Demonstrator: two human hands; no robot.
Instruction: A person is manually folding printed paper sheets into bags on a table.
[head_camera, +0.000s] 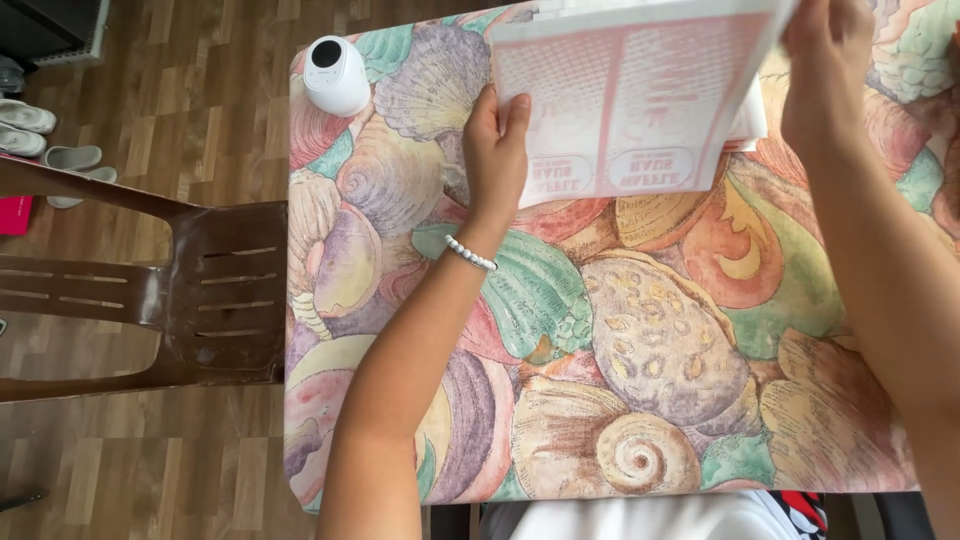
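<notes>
**Two hands on one pink sheet**

We saw both arms stretched forward over the table (640, 400). The left hand (495, 150) was raised at the wrist, fingers curled shut over the lower left edge of a pink-and-white printed sheet (630, 100), thumb underneath. A single beaded bracelet (470, 253) circled that wrist. The right hand (830, 70) gripped the sheet's opposite edge near the top corner; its fingers were partly hidden behind the paper, but they were closed on it.

Between the two grips, the sheet was held tilted above the tabletop, its rectangular face divided into columns of pink print with two oval panels along the edge nearest the left hand. More white paper showed just behind it, by the right hand; we could not count those leaves.

Left of the left-hand grip, well apart, one white rounded device with a dark circular top (336, 75) stood on the shell-patterned cloth. Further left, off the table, stood one brown plastic chair (215, 300).
</notes>
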